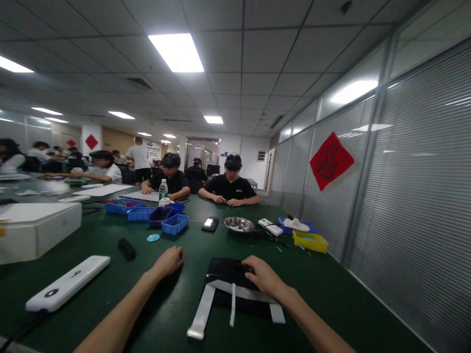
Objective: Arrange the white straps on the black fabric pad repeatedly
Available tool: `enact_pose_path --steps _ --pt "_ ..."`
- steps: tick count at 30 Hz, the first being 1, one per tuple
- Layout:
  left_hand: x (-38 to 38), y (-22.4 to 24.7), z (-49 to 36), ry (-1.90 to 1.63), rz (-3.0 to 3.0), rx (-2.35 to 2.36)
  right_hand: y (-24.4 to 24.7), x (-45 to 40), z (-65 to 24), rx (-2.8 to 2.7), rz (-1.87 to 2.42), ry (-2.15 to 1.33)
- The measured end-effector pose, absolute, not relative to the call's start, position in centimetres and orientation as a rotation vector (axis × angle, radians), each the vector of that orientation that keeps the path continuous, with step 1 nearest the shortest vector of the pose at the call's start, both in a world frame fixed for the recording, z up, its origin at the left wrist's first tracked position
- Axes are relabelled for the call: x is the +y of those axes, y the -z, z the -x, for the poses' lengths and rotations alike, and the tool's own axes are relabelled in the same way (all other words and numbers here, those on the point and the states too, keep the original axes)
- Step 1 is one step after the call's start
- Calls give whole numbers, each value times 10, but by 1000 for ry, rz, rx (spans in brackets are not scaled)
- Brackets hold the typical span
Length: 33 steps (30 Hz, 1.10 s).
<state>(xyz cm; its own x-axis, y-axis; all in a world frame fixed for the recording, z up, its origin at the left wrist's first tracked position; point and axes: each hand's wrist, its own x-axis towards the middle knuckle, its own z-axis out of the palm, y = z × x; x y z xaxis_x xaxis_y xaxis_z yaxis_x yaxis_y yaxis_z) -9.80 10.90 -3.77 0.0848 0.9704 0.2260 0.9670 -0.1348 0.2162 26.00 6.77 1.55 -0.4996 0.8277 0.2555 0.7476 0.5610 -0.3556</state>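
Note:
A flat black piece [224, 267], with pale grey strips [243, 291] across it and hanging down, lies on the green table. One strip's lower left end is thicker and shiny. Over the piece's upper right part is my right hand [262, 277], its fingers bent around a small dark spot. What they hold there is too dark to make out. To the left, my left hand [170, 261] rests on the tabletop with its fingers curled in, apart from the black piece, and I see nothing in it.
A white power bank [69, 282] and a black object [127, 249] lie left, near a white box [40, 230]. Ahead are blue bins [175, 224], a phone [210, 224], a metal bowl [239, 225] and a yellow tray [310, 242]. Several people sit beyond.

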Motion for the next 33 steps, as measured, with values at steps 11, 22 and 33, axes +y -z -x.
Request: enact_pose_path --steps 11,22,33 --pt "104 36 93 -477 -2295 2132 -19 90 -237 -2470 1392 -195" --pt "104 35 94 -451 -2289 2145 -17 103 -258 -2257 1435 -174" --pt "100 32 93 -440 -2297 2141 -37 97 -413 -1690 1847 12"
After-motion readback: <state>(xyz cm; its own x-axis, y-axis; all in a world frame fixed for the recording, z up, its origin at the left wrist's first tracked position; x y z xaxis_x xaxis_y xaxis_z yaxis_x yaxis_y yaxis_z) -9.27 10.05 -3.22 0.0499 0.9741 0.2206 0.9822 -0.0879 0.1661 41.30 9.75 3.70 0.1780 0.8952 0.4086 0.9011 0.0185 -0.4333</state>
